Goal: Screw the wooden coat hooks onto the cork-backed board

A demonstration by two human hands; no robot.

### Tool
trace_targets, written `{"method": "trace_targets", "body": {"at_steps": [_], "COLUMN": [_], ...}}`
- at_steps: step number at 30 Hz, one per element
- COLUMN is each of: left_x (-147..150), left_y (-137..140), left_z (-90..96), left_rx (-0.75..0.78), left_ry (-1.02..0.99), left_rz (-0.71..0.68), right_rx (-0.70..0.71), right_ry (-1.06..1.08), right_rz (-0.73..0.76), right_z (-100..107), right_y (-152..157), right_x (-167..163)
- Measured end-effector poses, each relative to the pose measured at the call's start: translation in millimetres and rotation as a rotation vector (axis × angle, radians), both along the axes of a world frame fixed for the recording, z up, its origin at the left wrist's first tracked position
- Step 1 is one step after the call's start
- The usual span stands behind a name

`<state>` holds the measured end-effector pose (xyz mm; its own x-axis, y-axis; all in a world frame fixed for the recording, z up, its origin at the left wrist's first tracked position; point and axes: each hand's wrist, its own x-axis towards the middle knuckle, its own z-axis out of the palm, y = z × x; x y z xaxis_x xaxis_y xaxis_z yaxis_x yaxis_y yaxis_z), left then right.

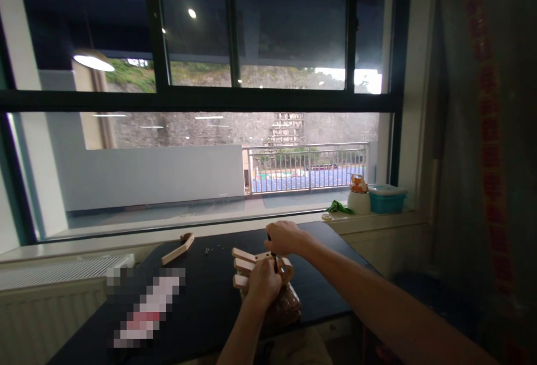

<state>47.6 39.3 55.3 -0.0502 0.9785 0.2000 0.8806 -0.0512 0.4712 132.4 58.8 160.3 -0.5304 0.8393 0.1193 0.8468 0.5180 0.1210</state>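
Note:
My right hand is closed around the dark handle of a screwdriver, whose shaft points down at the wooden parts. Below it, my left hand is closed on the pale wooden assembly, close to the screwdriver's lower end. Several angled wooden bars stick out to the left of my left hand, and a rounded wooden part shows on its right. Dark holes are visible in the rear bar. Underneath lies a brown, shiny wrapped package. My fingers hide the screwdriver tip.
On the black table, a loose angled wooden piece lies at the back left, with small screws nearby. A blurred-out patch covers the left side. The windowsill bears a green cloth, a white pot and a teal box.

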Motion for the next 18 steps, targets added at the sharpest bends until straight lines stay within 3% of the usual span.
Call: {"method": "trace_targets", "body": {"at_steps": [5,13,18], "left_x": [-0.8,-3.9,-3.6], "left_y": [1.7,4.3,3.7], "left_z": [-1.2,-1.2,-0.5], "left_rx": [0.005,-0.004,-0.020], "left_ry": [-0.013,-0.036,-0.035], "left_rz": [0.004,-0.034,-0.048], "right_rx": [0.010,-0.194,-0.234], "right_ry": [0.016,-0.122,-0.221], "right_rz": [-0.032,0.173,0.171], "right_z": [-2.5,32.0,33.2], "right_y": [-1.7,2.9,5.2], "right_x": [5.9,7.1,-5.8]}}
